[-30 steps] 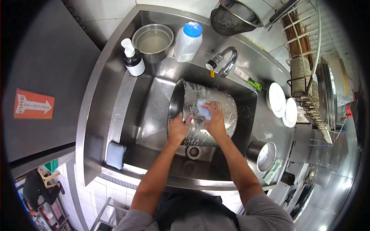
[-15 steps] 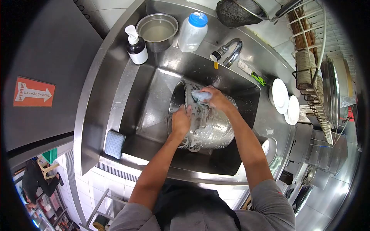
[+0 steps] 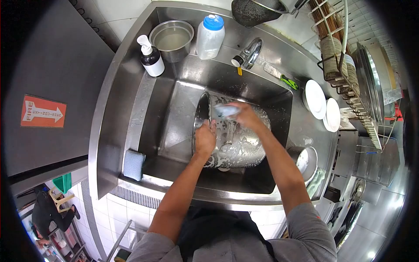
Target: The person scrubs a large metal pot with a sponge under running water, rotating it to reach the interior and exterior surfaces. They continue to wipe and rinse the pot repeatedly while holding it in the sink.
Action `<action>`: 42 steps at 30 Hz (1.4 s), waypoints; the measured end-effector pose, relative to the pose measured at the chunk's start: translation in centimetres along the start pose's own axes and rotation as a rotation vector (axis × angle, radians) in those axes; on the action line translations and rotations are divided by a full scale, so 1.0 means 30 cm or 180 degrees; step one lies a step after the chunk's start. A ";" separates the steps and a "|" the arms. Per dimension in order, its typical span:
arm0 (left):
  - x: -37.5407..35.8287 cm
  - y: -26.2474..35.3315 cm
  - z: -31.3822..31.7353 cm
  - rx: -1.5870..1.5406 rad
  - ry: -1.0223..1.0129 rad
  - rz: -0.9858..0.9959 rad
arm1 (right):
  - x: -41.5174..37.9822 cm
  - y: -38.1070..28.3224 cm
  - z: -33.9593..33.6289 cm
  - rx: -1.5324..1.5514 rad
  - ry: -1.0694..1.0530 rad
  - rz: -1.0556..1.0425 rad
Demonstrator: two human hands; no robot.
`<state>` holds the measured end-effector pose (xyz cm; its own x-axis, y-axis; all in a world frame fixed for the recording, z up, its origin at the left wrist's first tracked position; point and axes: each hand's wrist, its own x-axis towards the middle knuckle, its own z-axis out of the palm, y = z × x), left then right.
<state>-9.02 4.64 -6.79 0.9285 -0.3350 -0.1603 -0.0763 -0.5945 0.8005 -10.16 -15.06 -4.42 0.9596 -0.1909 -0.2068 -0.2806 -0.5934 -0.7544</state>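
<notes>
A large metal stockpot [image 3: 242,148], streaked with soap suds, lies on its side in the sink [image 3: 170,131], its mouth facing left. My left hand [image 3: 205,139] is closed around the pot's rim. Pressed against the upper side of the pot is a pale blue sponge [image 3: 226,111], slightly smeared by motion, with my right hand [image 3: 245,114] closed on it. The inside of the pot is mostly hidden from view.
Behind the sink stand a pump bottle [image 3: 152,59], a metal pot of cloudy liquid [image 3: 172,39], a blue-lidded jar [image 3: 210,39] and the faucet [image 3: 251,54]. A green-handled knife [image 3: 279,76], white bowls [image 3: 315,99] and a wire rack [image 3: 345,78] are on the right. Another sponge [image 3: 133,165] rests front left.
My right hand has moved slightly with the sponge over the pot's side and now looks blurred. My left hand keeps its hold on the rim. The camera view has shifted a little.
</notes>
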 end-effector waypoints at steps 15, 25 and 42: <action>-0.035 -0.018 0.001 -0.0037 0.0057 0.0073 | -0.017 0.064 0.046 -0.0065 0.0062 -0.0185; 0.022 0.012 -0.006 0.0040 0.0051 0.0192 | -0.515 0.041 0.255 -0.0670 0.1443 -0.0963; 0.043 -0.023 0.007 0.0119 -0.0026 0.0257 | -0.340 0.011 -0.002 -0.2138 -0.0130 -0.1408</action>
<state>-7.86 4.45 -7.67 0.9157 -0.3889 -0.1009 -0.1646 -0.5921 0.7889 -20.04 -13.35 -2.53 0.9812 0.1928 -0.0088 0.1852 -0.9533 -0.2384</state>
